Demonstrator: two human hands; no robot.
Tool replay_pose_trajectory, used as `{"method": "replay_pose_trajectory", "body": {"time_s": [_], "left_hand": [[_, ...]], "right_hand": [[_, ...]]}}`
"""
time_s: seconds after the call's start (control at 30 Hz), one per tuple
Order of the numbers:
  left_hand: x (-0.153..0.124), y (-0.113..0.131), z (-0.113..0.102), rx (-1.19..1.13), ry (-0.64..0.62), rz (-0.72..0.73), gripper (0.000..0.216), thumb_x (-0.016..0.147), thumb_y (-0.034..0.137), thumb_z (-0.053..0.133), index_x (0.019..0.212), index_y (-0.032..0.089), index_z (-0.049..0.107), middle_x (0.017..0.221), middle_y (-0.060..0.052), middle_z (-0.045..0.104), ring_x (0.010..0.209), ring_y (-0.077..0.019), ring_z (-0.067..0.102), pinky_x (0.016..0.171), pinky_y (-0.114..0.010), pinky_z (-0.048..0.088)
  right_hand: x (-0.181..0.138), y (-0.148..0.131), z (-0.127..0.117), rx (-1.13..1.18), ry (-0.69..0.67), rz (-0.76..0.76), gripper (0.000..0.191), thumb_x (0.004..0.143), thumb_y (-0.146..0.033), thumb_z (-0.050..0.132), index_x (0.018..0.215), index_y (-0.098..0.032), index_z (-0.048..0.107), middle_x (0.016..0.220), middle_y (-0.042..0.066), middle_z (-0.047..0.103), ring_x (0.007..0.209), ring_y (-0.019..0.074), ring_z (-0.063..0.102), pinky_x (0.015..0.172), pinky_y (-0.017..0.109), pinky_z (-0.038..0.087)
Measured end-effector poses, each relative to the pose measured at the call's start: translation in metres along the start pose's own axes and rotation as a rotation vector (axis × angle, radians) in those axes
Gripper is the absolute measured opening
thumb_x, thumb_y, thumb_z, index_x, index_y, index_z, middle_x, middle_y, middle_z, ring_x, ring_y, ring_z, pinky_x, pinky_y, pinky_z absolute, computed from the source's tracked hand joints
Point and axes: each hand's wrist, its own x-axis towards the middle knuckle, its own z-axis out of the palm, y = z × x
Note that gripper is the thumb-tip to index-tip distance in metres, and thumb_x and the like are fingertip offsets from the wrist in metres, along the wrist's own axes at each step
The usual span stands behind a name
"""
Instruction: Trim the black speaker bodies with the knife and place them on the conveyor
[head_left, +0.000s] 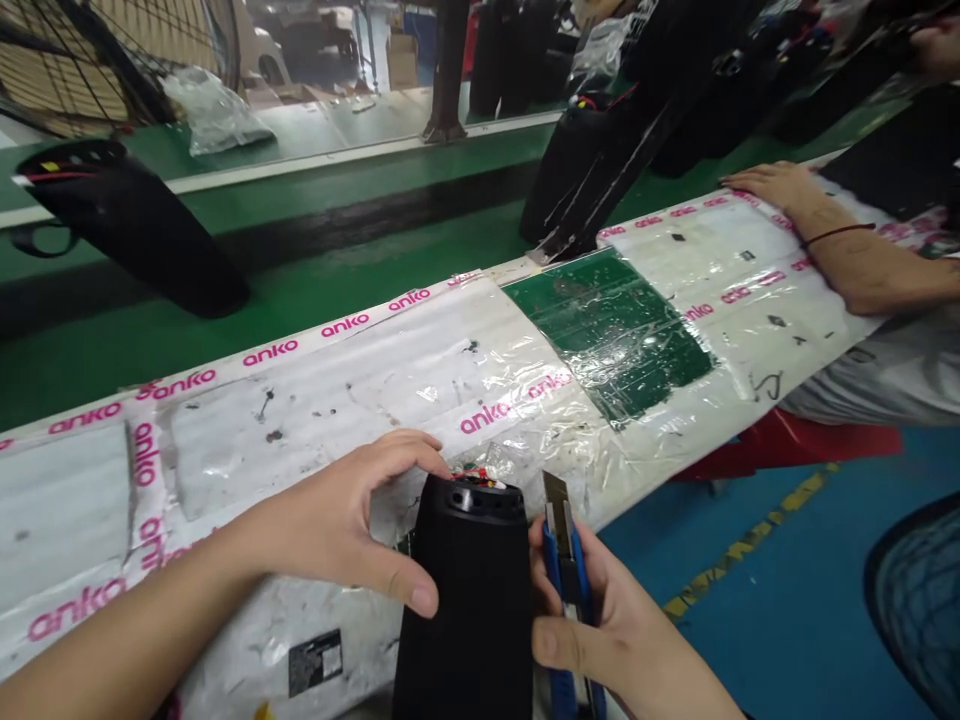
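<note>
A black tapered plastic housing (469, 600) stands upright at the near edge of the workbench, with red and white wires (480, 477) showing at its top. My left hand (345, 520) grips its upper left side, thumb across the front. My right hand (600, 630) presses against its right side and holds a blue utility knife (566, 570), blade extended and pointing up beside the housing.
The bench (315, 420) is wrapped in white plastic with pink "anko" tape and a green patch (607, 330). Another person's arm (840, 240) rests on it at the right. More black housings (127, 225) lie on the green conveyor behind. A fan grille (919, 590) sits low right.
</note>
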Motion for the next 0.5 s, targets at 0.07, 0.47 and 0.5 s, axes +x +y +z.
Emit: {"method": "replay_pose_trajectory", "body": {"time_s": [0.07,0.47,0.5], "left_hand": [[0.002,0.0,0.007,-0.029,0.036,0.04,0.061,0.062,0.046,0.099,0.11,0.028,0.066,0.133,-0.006,0.062,0.133,-0.0356,0.053,0.11,-0.047,0.045],[-0.017,0.003,0.034,-0.089,0.128,-0.044,0.054,0.067,0.041,0.088,0.101,0.027,0.047,0.088,0.003,0.059,0.073,-0.0158,0.054,0.055,-0.023,0.044],[-0.015,0.002,0.033,-0.094,0.124,-0.053,0.055,0.067,0.04,0.087,0.102,0.027,0.047,0.086,0.003,0.059,0.071,-0.0156,0.053,0.055,-0.023,0.044]], "right_hand": [[0.0,0.006,-0.003,0.02,-0.019,-0.001,0.07,0.06,-0.053,0.099,0.109,-0.027,0.057,0.076,-0.008,0.049,0.067,0.0136,0.045,0.066,0.029,0.038],[-0.003,0.01,0.013,-0.128,-0.082,-0.099,0.045,0.09,-0.062,0.074,0.116,-0.028,0.06,0.076,-0.005,0.057,0.058,0.0127,0.051,0.059,0.028,0.045],[-0.009,0.004,0.01,-0.266,-0.036,-0.142,0.041,0.097,-0.06,0.067,0.123,-0.03,0.061,0.083,-0.001,0.064,0.065,0.0164,0.059,0.061,0.029,0.05]]}}
